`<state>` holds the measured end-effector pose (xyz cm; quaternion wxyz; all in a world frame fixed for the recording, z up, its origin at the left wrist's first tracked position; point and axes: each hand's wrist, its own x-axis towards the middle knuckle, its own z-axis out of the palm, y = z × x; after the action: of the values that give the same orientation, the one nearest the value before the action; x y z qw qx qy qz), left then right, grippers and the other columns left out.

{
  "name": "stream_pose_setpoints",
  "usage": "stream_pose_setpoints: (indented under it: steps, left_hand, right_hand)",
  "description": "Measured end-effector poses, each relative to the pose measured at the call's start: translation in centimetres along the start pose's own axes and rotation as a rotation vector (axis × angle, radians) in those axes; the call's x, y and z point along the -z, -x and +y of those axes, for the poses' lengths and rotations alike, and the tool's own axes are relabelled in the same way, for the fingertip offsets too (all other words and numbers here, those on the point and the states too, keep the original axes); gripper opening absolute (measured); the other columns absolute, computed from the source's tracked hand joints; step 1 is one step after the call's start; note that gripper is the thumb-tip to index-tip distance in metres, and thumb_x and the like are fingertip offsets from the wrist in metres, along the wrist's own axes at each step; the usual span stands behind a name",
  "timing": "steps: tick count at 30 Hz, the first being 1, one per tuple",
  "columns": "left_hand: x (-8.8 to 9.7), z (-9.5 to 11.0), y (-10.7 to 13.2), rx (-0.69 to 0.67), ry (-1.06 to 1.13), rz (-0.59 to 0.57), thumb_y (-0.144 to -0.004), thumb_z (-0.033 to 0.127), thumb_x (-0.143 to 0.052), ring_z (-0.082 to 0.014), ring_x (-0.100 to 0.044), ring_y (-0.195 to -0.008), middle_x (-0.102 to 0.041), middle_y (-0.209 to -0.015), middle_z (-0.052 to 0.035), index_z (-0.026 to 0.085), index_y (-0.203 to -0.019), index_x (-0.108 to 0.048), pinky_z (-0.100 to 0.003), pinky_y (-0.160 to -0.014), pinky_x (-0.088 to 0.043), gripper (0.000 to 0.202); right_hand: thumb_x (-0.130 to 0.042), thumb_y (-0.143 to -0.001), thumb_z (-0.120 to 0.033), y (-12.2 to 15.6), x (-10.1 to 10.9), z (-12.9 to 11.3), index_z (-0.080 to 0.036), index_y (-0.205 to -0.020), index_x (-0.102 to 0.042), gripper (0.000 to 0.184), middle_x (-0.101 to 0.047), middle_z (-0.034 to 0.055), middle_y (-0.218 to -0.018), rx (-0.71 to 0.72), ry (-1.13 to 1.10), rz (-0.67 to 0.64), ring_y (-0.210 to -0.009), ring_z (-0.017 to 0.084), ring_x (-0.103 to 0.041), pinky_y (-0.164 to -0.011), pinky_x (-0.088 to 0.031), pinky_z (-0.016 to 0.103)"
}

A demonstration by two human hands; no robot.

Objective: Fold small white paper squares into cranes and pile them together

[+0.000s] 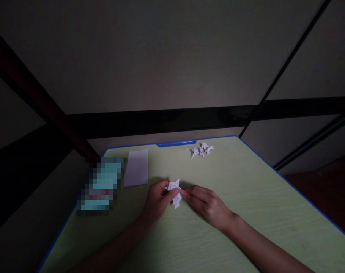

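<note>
A small folded white paper figure [175,192] sits between both hands over the middle of a light green table [246,197]. My left hand [157,200] has its fingers curled round the figure's left side, thumb on top. From the right, the fingertips of my right hand [207,204] pinch the figure's right edge. Both forearms reach in from the bottom edge of the view.
A flat white sheet of paper [136,167] lies to the left of the hands, beside a blurred teal packet [101,184]. Several finished folded paper figures [200,150] lie near the table's far blue edge [176,143]. The room is dim, with wall panels behind.
</note>
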<state>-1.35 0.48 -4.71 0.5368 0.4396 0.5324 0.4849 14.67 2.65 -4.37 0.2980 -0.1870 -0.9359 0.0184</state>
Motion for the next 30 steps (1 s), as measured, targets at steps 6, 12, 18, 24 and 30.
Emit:
stream_pose_setpoints:
  steps: [6, 12, 18, 24, 30]
  left_hand:
    - [0.0, 0.0, 0.0, -0.017, 0.049, -0.019, -0.057, 0.025, -0.061, -0.0069, -0.043, -0.044, -0.050, -0.047, 0.0042, 0.012, -0.056, -0.051, -0.017, -0.042, -0.030, 0.016]
    - [-0.1, 0.4, 0.2, 0.023, 0.085, -0.057, -0.057, 0.026, -0.062, -0.0081, -0.046, -0.045, -0.055, -0.050, 0.0023, 0.012, -0.058, -0.053, -0.018, -0.044, -0.033, 0.017]
    - [0.0, 0.3, 0.3, 0.024, 0.053, -0.116, -0.057, 0.027, -0.062, -0.0095, -0.050, -0.047, -0.057, -0.051, 0.0011, 0.012, -0.058, -0.052, -0.019, -0.045, -0.036, 0.018]
    - [-0.1, 0.2, 0.3, 0.029, 0.032, -0.128, -0.056, 0.026, -0.062, -0.0087, -0.049, -0.045, -0.055, -0.049, 0.0018, 0.012, -0.056, -0.052, -0.018, -0.043, -0.035, 0.017]
    - [-0.1, 0.4, 0.2, 0.053, 0.023, -0.150, -0.055, 0.026, -0.061, -0.0091, -0.049, -0.045, -0.056, -0.050, 0.0006, 0.011, -0.056, -0.053, -0.019, -0.043, -0.035, 0.017]
  right_hand:
    - [-0.041, -0.078, -0.011, -0.3, 0.1, -0.4, -0.010, -0.094, -0.058, 0.023, -0.061, 0.0104, -0.079, -0.147, -0.294, 0.083, -0.071, 0.016, -0.055, -0.061, -0.048, 0.027]
    - [-0.051, -0.074, -0.023, -1.2, -0.1, 0.1, -0.010, -0.068, -0.062, 0.018, -0.062, 0.0028, -0.060, -0.695, -1.023, 0.046, -0.054, 0.010, -0.054, -0.051, -0.044, 0.019]
    - [-0.059, -0.067, -0.027, -1.1, 0.0, 1.0, -0.010, -0.062, -0.066, 0.019, -0.064, 0.0027, -0.055, -0.846, -1.286, -0.105, -0.048, 0.007, -0.054, -0.049, -0.042, 0.018]
    - [-0.059, -0.067, -0.025, -1.2, 0.3, 1.1, -0.009, -0.061, -0.066, 0.018, -0.063, 0.0020, -0.053, -0.852, -1.327, -0.153, -0.046, 0.006, -0.053, -0.048, -0.042, 0.017]
    - [-0.057, -0.069, -0.024, -1.3, 0.3, 1.2, -0.009, -0.061, -0.065, 0.019, -0.061, 0.0009, -0.052, -0.824, -1.319, -0.192, -0.046, 0.005, -0.051, -0.047, -0.040, 0.016]
